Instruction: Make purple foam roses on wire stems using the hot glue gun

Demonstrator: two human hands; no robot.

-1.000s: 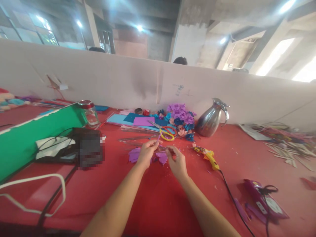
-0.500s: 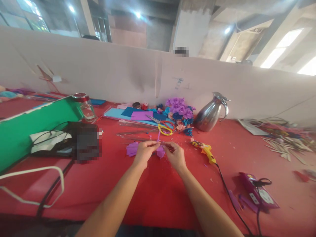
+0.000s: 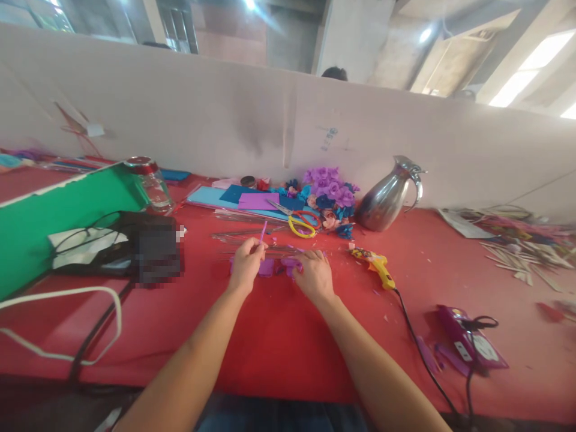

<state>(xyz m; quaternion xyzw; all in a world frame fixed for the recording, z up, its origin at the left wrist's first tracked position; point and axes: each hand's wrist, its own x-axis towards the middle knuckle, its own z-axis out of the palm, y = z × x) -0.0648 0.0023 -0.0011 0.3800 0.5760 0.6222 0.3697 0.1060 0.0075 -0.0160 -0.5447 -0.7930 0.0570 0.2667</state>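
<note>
My left hand (image 3: 245,267) is closed in a pinch on a narrow purple paper strip (image 3: 263,231), which points upward from the fingertips. Beside that hand, purple paper pieces (image 3: 266,268) lie on the red table. My right hand (image 3: 315,275) is low over the table, its fingers bent around a small purple paper piece (image 3: 291,264); the palm hides part of what is under it. Just beyond both hands lie thin wires (image 3: 245,235) and scissors (image 3: 300,227) with yellow and red handles.
Purple paper roses (image 3: 328,186), blue sheets (image 3: 204,197) and a steel jug (image 3: 387,201) stand along the back. To the right are a yellow glue gun (image 3: 380,270) with its cord and a purple power box (image 3: 472,342). A black bag (image 3: 157,246) lies left.
My hands have come apart. The left has moved left with the purple strip, while the right has turned palm down over the purple pieces. The view has tilted downward slightly.
</note>
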